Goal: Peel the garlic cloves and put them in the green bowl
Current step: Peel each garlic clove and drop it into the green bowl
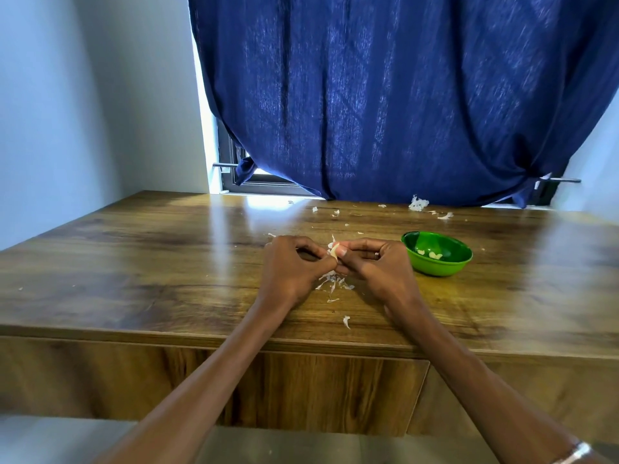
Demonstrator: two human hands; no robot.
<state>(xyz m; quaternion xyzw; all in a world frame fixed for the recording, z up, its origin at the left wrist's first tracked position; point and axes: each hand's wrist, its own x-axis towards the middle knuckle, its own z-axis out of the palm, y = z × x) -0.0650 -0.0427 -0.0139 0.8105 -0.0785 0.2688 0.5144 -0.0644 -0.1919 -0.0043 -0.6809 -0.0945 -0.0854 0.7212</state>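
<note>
Behind the wooden desk [134,269] hangs a blue curtain [385,95]. Near the desk's middle, your left hand [291,267] and right hand [378,266] both pinch one garlic clove [334,251] above loose peels [333,283]. Toward the right edge stands the green bowl [437,262] with peeled cloves [433,253] inside.

The green bowl [436,262] is glossy bright green, with pale cream cloves [435,254] inside. Left of the bowl, a garlic clove [334,251] is creamy white, above white papery skins [335,283]. The table [150,262] under the bowl shows brown wood grain; beyond it the curtain [385,95] is deep blue.
</note>
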